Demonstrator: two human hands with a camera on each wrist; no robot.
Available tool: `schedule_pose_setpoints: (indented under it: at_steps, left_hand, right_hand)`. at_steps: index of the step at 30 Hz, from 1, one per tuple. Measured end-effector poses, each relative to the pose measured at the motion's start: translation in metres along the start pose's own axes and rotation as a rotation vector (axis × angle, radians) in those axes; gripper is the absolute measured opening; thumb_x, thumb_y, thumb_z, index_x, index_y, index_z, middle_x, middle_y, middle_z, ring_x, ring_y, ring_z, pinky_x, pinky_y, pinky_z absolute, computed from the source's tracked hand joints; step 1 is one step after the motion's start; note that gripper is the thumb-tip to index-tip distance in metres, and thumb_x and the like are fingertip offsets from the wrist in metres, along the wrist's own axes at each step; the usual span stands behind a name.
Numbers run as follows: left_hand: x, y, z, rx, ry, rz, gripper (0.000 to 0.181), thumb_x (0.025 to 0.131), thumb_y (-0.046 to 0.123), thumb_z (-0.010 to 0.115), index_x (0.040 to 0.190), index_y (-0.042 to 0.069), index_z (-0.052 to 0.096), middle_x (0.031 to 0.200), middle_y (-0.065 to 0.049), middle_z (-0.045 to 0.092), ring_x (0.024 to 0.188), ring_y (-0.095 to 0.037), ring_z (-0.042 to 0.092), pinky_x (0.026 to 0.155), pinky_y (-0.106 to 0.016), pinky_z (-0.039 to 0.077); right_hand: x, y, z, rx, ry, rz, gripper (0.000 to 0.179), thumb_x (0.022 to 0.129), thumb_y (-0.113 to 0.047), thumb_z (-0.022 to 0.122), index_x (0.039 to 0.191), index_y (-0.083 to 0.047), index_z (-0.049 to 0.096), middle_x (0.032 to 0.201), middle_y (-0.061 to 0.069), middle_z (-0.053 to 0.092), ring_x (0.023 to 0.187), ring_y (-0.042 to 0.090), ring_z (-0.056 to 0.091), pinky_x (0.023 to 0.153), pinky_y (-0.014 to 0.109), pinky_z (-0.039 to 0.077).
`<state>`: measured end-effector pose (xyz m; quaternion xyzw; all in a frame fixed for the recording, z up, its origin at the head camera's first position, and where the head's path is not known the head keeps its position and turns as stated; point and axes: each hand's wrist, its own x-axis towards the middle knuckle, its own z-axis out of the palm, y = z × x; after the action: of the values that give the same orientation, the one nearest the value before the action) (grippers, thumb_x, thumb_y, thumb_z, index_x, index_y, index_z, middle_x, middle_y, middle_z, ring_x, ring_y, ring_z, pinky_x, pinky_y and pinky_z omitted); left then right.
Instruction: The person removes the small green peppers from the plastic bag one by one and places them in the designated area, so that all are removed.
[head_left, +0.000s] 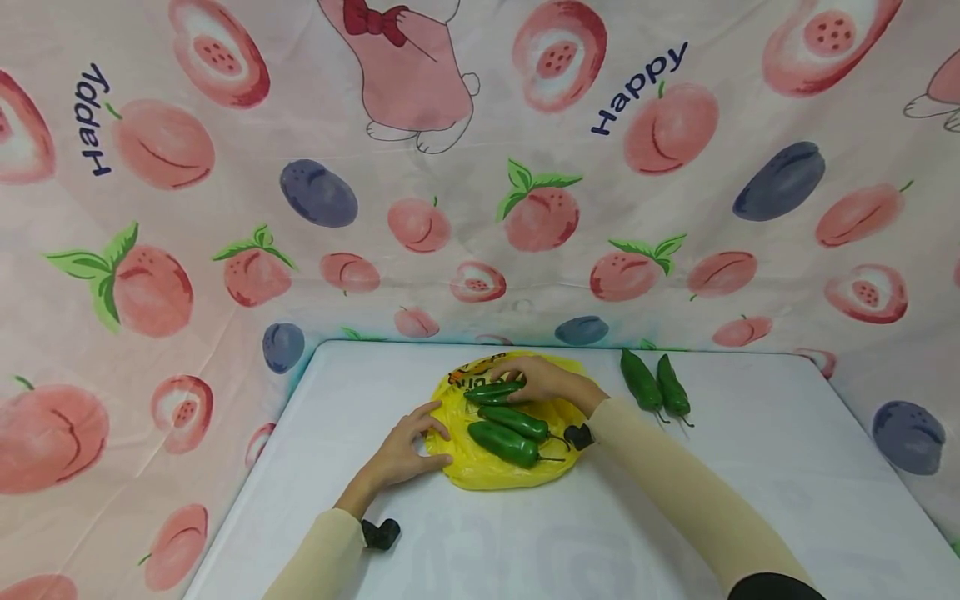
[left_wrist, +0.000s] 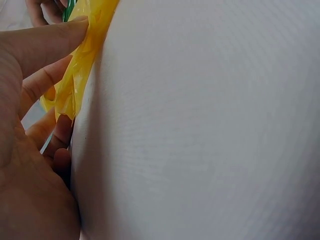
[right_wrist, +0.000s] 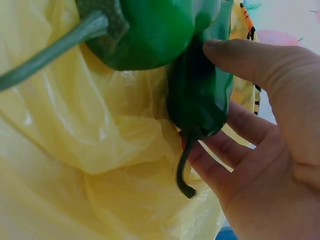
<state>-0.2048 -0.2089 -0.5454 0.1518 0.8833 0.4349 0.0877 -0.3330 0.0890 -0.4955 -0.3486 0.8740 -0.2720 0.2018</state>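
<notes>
The right hand is pinching a green pepper over a yellow bag; two more peppers are lying nearer the person. The left hand, fingers spread, is touching the bag's edge. Another pair is resting on the counter, right of the right hand.
</notes>
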Motion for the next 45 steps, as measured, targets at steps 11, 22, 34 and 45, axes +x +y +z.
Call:
schedule_pose_setpoints:
  at_steps: [11, 22, 34, 45]
  left_hand:
    - [0.000, 0.000, 0.000, -0.002, -0.003, 0.005, 0.026, 0.083, 0.032, 0.086, 0.102, 0.030, 0.069, 0.164, -0.005, 0.035, 0.153, -0.039, 0.024, 0.120, -0.068, 0.016]
    - [0.000, -0.001, 0.000, 0.016, -0.006, 0.037, 0.026, 0.084, 0.033, 0.086, 0.104, 0.030, 0.069, 0.164, -0.006, 0.035, 0.151, -0.038, 0.029, 0.118, -0.067, 0.020]
    - [-0.001, -0.001, 0.001, 0.006, -0.013, 0.019, 0.027, 0.084, 0.033, 0.085, 0.105, 0.029, 0.069, 0.165, -0.004, 0.034, 0.152, -0.038, 0.025, 0.119, -0.068, 0.017]
    - [-0.001, 0.000, 0.000, 0.006, -0.006, 0.013, 0.026, 0.084, 0.034, 0.085, 0.104, 0.030, 0.069, 0.165, -0.004, 0.034, 0.152, -0.038, 0.025, 0.119, -0.068, 0.018]
  right_hand:
    - [-0.002, -0.002, -0.003, -0.055, -0.006, -0.034, 0.038, 0.094, -0.010, 0.075, 0.131, -0.017, 0.068, 0.127, 0.010, 0.068, 0.115, 0.030, 0.064, 0.096, 0.047, 0.054]
    - [-0.004, -0.003, -0.001, -0.066, 0.014, 0.004, 0.039, 0.096, -0.010, 0.072, 0.134, -0.018, 0.067, 0.131, 0.008, 0.067, 0.118, 0.029, 0.063, 0.099, 0.047, 0.053]
    - [-0.006, -0.007, 0.001, -0.083, 0.011, 0.020, 0.037, 0.099, -0.010, 0.069, 0.134, -0.018, 0.066, 0.129, 0.008, 0.067, 0.118, 0.027, 0.062, 0.098, 0.044, 0.053]
    - [-0.008, -0.013, -0.004, -0.100, 0.022, 0.062, 0.039, 0.097, -0.014, 0.072, 0.134, -0.024, 0.065, 0.122, 0.007, 0.068, 0.112, 0.025, 0.064, 0.096, 0.044, 0.054]
